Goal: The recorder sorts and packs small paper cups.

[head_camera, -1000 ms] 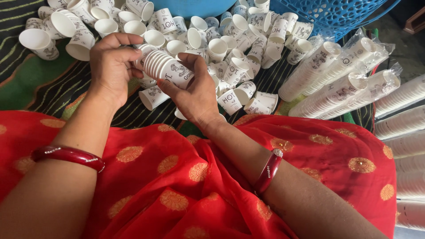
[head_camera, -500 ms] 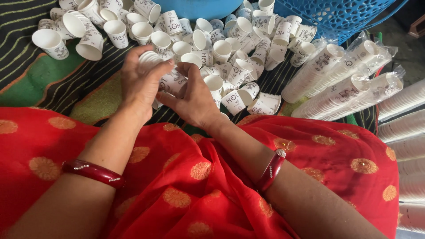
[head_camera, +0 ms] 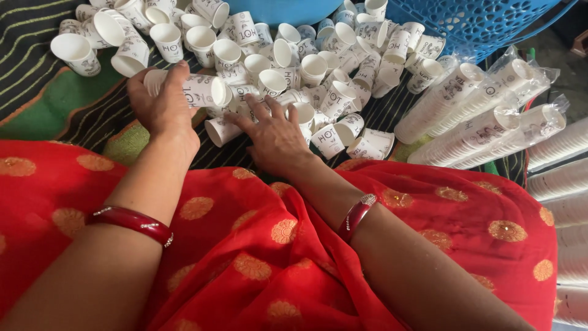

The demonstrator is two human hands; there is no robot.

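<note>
Left hand [head_camera: 160, 105] fingers clamped round nested cup stack [head_camera: 195, 89], held sideways over striped mat [head_camera: 37, 55]; right hand [head_camera: 274, 136] fingers spread, flat on loose cups [head_camera: 318, 98] mid-mat; stacking step underway, I'd say; next needs one cup pinched, mouth aligned to stack

Loose cups [head_camera: 318, 67] crowd ahead, wrapped stacks [head_camera: 465, 116] right (blocking), green mat [head_camera: 55, 104] open
</note>
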